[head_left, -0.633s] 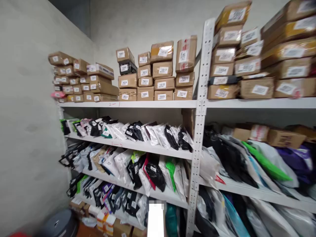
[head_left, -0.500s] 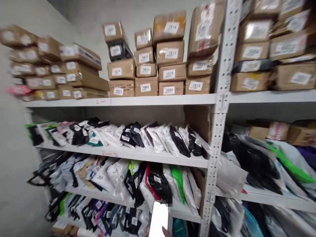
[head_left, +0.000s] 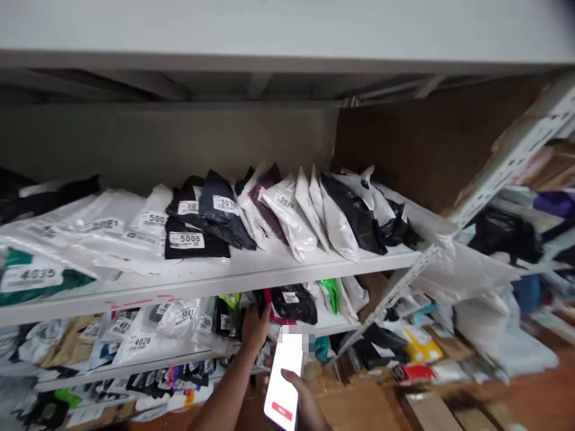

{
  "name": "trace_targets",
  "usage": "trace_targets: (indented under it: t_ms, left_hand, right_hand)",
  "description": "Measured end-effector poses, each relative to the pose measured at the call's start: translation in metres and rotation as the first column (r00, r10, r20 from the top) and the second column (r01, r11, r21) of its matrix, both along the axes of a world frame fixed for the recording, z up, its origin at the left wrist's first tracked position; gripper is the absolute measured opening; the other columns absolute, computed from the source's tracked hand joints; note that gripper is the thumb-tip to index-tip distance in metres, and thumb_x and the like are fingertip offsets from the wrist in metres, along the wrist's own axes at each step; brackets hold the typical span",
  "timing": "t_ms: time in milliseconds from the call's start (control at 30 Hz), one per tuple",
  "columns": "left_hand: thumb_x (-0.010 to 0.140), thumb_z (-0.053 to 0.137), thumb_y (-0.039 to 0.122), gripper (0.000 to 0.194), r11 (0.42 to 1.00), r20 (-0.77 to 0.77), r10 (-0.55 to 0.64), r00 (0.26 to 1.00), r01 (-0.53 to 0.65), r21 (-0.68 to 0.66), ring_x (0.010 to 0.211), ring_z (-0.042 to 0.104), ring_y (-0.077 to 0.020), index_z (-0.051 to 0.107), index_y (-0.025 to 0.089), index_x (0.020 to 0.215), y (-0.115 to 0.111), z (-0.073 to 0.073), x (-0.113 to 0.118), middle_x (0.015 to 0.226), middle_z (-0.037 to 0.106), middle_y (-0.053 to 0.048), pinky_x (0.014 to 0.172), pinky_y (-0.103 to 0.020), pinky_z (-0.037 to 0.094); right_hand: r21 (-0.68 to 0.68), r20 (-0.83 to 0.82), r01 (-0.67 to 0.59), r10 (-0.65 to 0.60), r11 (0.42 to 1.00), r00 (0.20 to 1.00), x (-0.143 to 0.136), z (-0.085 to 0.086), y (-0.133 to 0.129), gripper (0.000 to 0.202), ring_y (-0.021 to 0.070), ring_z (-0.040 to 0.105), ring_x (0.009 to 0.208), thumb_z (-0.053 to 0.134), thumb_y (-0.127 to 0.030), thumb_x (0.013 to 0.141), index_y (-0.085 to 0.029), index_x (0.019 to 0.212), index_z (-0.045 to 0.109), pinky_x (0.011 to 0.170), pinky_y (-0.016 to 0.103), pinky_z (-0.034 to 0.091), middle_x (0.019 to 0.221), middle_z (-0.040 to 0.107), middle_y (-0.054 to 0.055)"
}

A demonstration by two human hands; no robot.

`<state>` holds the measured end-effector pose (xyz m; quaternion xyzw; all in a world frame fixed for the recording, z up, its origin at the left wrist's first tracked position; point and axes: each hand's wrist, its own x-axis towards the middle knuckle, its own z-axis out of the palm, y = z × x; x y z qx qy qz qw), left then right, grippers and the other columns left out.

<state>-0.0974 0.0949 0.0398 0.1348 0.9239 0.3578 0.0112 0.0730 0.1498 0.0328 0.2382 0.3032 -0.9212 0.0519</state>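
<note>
Both hands work below the white shelf (head_left: 215, 281). Left hand (head_left: 254, 328) reaches up under that shelf, fingers loosely curled against the bags (head_left: 224, 320) packed on the lower level, just beside a black bag (head_left: 294, 304); whether it grips one cannot be told. Right hand (head_left: 302, 402) is wrapped around a phone (head_left: 286, 378), thumb lying across its lit screen, held just below and right of the left hand. On the shelf lie more labelled bags, white and black, among them a black one marked 5008 (head_left: 193, 240). A perforated post (head_left: 494, 179) slants at the shelf's right end.
</note>
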Motion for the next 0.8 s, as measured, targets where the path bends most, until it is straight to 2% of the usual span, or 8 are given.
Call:
trace_targets:
  t_ms: [100,167,267,333,467,533,667,800]
  left_hand:
    - [0.095,0.037,0.041,0.043,0.975,-0.030,-0.206,0.978,0.203,-0.085,0.103,0.062,-0.0244,0.073,0.018,0.095,-0.003,0.001,0.008,0.096,0.071,-0.011,0.100,-0.038,0.046]
    - [0.093,0.044,0.040,0.039,0.952,-0.054,-0.271,0.961,0.259,-0.164,0.112,0.057,-0.0288,0.076,0.020,0.086,-0.010,0.009,0.007,0.096,0.069,-0.012,0.106,-0.046,0.039]
    - [0.091,0.048,0.040,0.035,0.958,-0.156,-0.215,0.964,0.178,-0.225,0.138,0.030,-0.0355,0.076,0.020,0.095,-0.020,0.022,0.001,0.137,0.050,-0.016,0.117,-0.053,0.019]
    - [0.093,0.043,0.034,0.037,0.972,-0.212,-0.127,0.969,0.079,-0.223,0.143,0.020,-0.0348,0.072,0.017,0.108,-0.025,0.027,-0.004,0.150,0.033,-0.016,0.120,-0.050,0.015]
    - [0.092,0.045,0.023,0.045,0.966,-0.156,-0.020,0.988,-0.021,-0.258,0.128,0.048,-0.0267,0.049,0.002,0.132,-0.029,0.033,-0.018,0.132,0.053,-0.022,0.110,-0.035,0.039]
    - [0.093,0.048,0.027,0.052,0.943,-0.100,0.008,0.995,-0.041,-0.332,0.116,0.059,-0.0285,0.040,-0.001,0.135,-0.027,0.037,-0.030,0.121,0.062,-0.022,0.100,-0.037,0.047]
    - [0.086,0.060,0.027,0.044,0.833,0.008,0.037,0.999,-0.027,-0.552,0.101,0.066,-0.0376,0.054,0.001,0.122,-0.012,0.046,-0.051,0.099,0.070,-0.024,0.086,-0.049,0.052]
    - [0.088,0.060,0.030,0.030,0.729,0.064,0.006,0.998,0.039,-0.684,0.102,0.067,-0.0299,0.064,0.007,0.107,0.000,0.045,-0.056,0.104,0.070,-0.018,0.088,-0.047,0.052]
  right_hand:
    - [-0.009,0.027,0.082,-0.082,0.997,0.996,-0.018,0.007,-0.019,0.051,0.0156,0.060,0.061,0.083,-0.045,0.047,-0.013,0.082,0.064,0.063,0.027,0.045,0.069,0.070,0.005]
    - [-0.007,0.025,0.135,-0.135,0.991,0.991,-0.030,0.011,-0.030,0.046,0.0156,0.059,0.062,0.080,-0.037,0.044,-0.015,0.080,0.061,0.065,0.028,0.045,0.068,0.069,0.004]
    - [-0.020,0.014,0.188,-0.188,0.982,0.982,-0.043,0.014,-0.043,0.046,0.0165,0.059,0.067,0.076,-0.031,0.042,-0.017,0.082,0.060,0.068,0.029,0.044,0.074,0.069,0.002]
    - [-0.019,0.005,0.213,-0.213,0.977,0.977,-0.048,0.013,-0.049,0.044,0.0158,0.057,0.067,0.074,-0.030,0.043,-0.018,0.083,0.060,0.068,0.029,0.042,0.076,0.069,0.002]
    - [0.029,-0.002,0.261,-0.261,0.965,0.965,-0.052,0.005,-0.054,0.046,0.0137,0.053,0.066,0.072,-0.028,0.044,-0.017,0.086,0.061,0.065,0.028,0.038,0.075,0.066,-0.001]
    - [0.049,-0.004,0.256,-0.256,0.966,0.967,-0.056,0.001,-0.055,0.049,0.0154,0.053,0.065,0.073,-0.027,0.042,-0.017,0.089,0.061,0.065,0.030,0.039,0.073,0.065,0.000]
    - [0.089,-0.015,0.276,-0.276,0.957,0.961,-0.066,-0.005,-0.060,0.061,0.0223,0.059,0.083,0.078,-0.029,0.039,-0.020,0.096,0.058,0.078,0.035,0.043,0.090,0.066,0.004]
    - [0.145,-0.040,0.289,-0.286,0.946,0.957,-0.071,-0.011,-0.067,0.078,0.0263,0.060,0.089,0.081,-0.036,0.044,-0.022,0.114,0.050,0.089,0.042,0.043,0.090,0.065,0.004]
